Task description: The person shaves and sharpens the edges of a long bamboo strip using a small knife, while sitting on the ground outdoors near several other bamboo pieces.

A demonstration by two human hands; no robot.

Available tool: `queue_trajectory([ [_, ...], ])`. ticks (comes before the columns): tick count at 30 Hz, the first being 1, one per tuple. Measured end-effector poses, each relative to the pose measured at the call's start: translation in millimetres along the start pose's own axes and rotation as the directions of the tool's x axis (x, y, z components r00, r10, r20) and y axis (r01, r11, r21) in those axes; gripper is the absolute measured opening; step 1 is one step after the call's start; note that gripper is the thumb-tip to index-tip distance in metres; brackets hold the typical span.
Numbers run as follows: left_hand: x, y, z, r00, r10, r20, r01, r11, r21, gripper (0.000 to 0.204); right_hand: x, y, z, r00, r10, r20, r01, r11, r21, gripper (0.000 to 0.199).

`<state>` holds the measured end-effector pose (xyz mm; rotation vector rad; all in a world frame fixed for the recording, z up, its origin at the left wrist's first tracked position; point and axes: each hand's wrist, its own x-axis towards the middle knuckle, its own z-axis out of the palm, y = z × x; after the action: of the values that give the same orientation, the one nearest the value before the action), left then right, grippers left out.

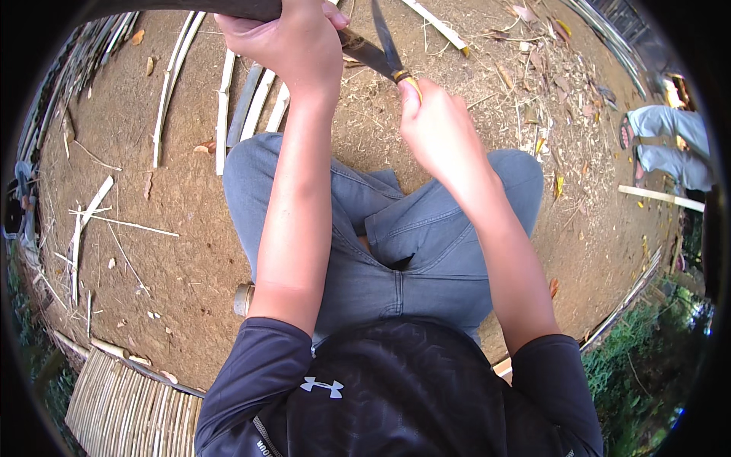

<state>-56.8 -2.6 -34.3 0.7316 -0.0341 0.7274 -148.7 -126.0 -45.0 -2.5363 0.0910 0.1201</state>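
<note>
My left hand (pixel 293 38) grips a dark length of bamboo (pixel 228 7) that runs along the top edge of the view. My right hand (pixel 438 126) is closed on the handle of a knife (pixel 384 34), whose dark blade points up and rests against the bamboo's split end (pixel 365 49) just right of my left hand. Both hands are held out over my knees, which are in grey jeans (pixel 396 228).
Split bamboo strips (pixel 221 107) lie on the dirt ahead at the left, with chips and thin slivers scattered around. A woven bamboo mat (pixel 129 404) is at the lower left. Another person's legs and sandalled foot (pixel 662 141) are at the right.
</note>
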Motion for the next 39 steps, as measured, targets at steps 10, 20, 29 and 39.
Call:
queue_trajectory([
  [10,8,-3,-6,0.990,0.138,-0.023,-0.127,0.953,0.274,0.020,0,-4,8,0.999,-0.025,-0.023,0.025,1.000,-0.011,0.040],
  [20,5,-5,-12,0.989,0.148,0.002,-0.144,0.955,0.260,0.021,0,0,12,0.999,0.007,-0.041,-0.011,0.995,-0.101,0.039],
  [29,-5,-1,7,0.985,0.167,0.053,-0.175,0.949,0.261,0.020,11,27,17,0.997,0.066,0.047,-0.063,0.997,-0.054,0.040],
  [39,13,-5,-22,0.962,0.104,0.252,-0.160,0.964,0.212,0.020,21,63,26,0.972,0.157,0.177,-0.138,0.983,-0.118,0.040],
])
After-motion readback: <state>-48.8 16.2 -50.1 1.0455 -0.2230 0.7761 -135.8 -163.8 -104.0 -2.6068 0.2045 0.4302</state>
